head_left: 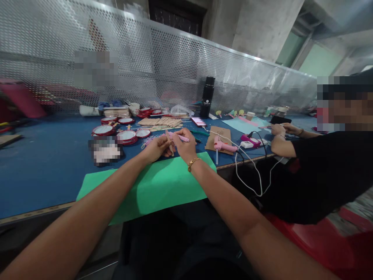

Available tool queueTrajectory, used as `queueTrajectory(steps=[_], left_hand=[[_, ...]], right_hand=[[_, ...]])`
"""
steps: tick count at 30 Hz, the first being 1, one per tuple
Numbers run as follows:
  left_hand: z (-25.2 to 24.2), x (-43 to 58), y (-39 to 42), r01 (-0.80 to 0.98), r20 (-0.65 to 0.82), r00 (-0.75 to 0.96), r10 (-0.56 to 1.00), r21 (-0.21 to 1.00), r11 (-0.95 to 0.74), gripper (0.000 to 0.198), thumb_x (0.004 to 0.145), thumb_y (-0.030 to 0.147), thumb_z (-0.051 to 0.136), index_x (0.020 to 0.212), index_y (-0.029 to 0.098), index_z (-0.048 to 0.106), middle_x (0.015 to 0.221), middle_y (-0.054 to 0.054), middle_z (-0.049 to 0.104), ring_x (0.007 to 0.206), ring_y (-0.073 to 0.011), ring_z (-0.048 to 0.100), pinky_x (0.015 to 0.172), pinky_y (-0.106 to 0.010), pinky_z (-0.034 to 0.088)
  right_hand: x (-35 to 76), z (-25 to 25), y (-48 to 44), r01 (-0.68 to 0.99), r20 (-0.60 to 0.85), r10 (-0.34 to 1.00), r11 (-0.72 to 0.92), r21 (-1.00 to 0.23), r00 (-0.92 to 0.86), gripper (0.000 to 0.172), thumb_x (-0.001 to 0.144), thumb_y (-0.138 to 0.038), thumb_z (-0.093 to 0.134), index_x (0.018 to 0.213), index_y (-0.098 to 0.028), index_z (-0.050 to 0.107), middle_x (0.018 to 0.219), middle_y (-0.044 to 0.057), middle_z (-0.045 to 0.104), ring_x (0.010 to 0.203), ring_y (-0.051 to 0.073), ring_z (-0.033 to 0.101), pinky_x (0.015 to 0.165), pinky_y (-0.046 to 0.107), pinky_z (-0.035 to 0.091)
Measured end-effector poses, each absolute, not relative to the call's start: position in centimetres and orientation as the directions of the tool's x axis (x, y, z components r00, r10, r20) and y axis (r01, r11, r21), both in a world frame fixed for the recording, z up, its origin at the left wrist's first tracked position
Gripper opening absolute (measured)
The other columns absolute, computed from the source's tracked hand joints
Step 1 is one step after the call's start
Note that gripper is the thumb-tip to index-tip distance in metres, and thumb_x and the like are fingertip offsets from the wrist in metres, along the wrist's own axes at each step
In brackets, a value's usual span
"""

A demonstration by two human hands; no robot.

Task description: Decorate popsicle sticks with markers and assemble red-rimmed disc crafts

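Observation:
My left hand (157, 147) is closed on a wooden craft stick (169, 142) held upright over the far edge of a green paper sheet (151, 186). My right hand (185, 146), with a gold bracelet at the wrist, grips a pink pen-like tool (179, 137) whose tip meets the stick. Both hands touch each other above the blue table (46, 167).
Beyond my hands lie several red-rimmed round lids (126, 136) and a pile of wooden sticks (160, 121). A black bottle (207, 97) stands at the back. A pink glue gun (223, 146) rests on brown card with white cables. A person in black sits at right.

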State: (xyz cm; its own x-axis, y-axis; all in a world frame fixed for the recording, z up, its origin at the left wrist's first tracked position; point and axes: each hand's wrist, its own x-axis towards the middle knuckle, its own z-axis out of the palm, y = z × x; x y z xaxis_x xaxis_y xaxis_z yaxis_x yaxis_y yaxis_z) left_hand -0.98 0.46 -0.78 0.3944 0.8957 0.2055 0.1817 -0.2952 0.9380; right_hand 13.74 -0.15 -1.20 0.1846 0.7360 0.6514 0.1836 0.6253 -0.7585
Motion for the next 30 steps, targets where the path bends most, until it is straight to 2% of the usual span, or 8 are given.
queueTrajectory(steps=[5, 11, 17, 23, 30], left_hand=[[-0.87, -0.98, 0.51, 0.185, 0.204, 0.390, 0.898, 0.938, -0.293, 0.036, 0.085, 0.052, 0.071, 0.078, 0.018, 0.060, 0.061, 0.000, 0.067, 0.049, -0.0104, 0.060, 0.047, -0.020, 0.050], [-0.88, -0.99, 0.56, 0.183, 0.203, 0.392, 0.897, 0.939, -0.292, 0.039, 0.083, 0.054, 0.071, 0.078, 0.018, 0.060, 0.060, 0.000, 0.066, 0.048, -0.0103, 0.059, 0.048, -0.020, 0.050], [-0.82, -0.99, 0.45, 0.187, 0.211, 0.392, 0.895, 0.935, -0.302, 0.037, 0.084, 0.053, 0.071, 0.078, 0.018, 0.061, 0.061, 0.000, 0.067, 0.049, -0.0105, 0.060, 0.047, -0.020, 0.050], [-0.92, -0.99, 0.61, 0.182, 0.211, 0.397, 0.893, 0.936, -0.302, 0.039, 0.085, 0.053, 0.070, 0.075, 0.018, 0.059, 0.059, 0.000, 0.066, 0.048, -0.0098, 0.059, 0.048, -0.019, 0.050], [-0.85, -0.98, 0.54, 0.181, 0.206, 0.391, 0.897, 0.938, -0.295, 0.036, 0.084, 0.052, 0.071, 0.078, 0.017, 0.060, 0.060, 0.000, 0.066, 0.048, -0.0103, 0.060, 0.047, -0.020, 0.050]], right_hand=[[13.81, -1.14, -0.24, 0.190, 0.644, 0.730, 0.615, -0.765, 0.229, 0.017, 0.085, -0.035, 0.061, 0.073, -0.023, 0.058, 0.073, -0.002, 0.064, 0.074, 0.016, 0.061, 0.073, 0.029, 0.049], [13.72, -1.04, -0.37, 0.181, 0.650, 0.739, 0.625, -0.760, 0.178, 0.020, 0.084, -0.039, 0.062, 0.074, -0.022, 0.058, 0.070, -0.003, 0.064, 0.067, 0.014, 0.060, 0.069, 0.027, 0.049], [13.87, -1.15, -0.20, 0.192, 0.644, 0.733, 0.615, -0.765, 0.218, 0.017, 0.085, -0.036, 0.061, 0.074, -0.023, 0.058, 0.073, -0.002, 0.064, 0.073, 0.016, 0.061, 0.073, 0.029, 0.048], [13.73, -1.09, -0.32, 0.190, 0.660, 0.732, 0.633, -0.750, 0.166, 0.021, 0.084, -0.039, 0.062, 0.073, -0.022, 0.058, 0.069, -0.003, 0.063, 0.069, 0.014, 0.060, 0.071, 0.027, 0.048], [13.81, -1.09, -0.33, 0.204, 0.650, 0.731, 0.617, -0.760, 0.210, 0.019, 0.085, -0.038, 0.060, 0.074, -0.022, 0.058, 0.073, -0.002, 0.065, 0.072, 0.015, 0.060, 0.070, 0.027, 0.048]])
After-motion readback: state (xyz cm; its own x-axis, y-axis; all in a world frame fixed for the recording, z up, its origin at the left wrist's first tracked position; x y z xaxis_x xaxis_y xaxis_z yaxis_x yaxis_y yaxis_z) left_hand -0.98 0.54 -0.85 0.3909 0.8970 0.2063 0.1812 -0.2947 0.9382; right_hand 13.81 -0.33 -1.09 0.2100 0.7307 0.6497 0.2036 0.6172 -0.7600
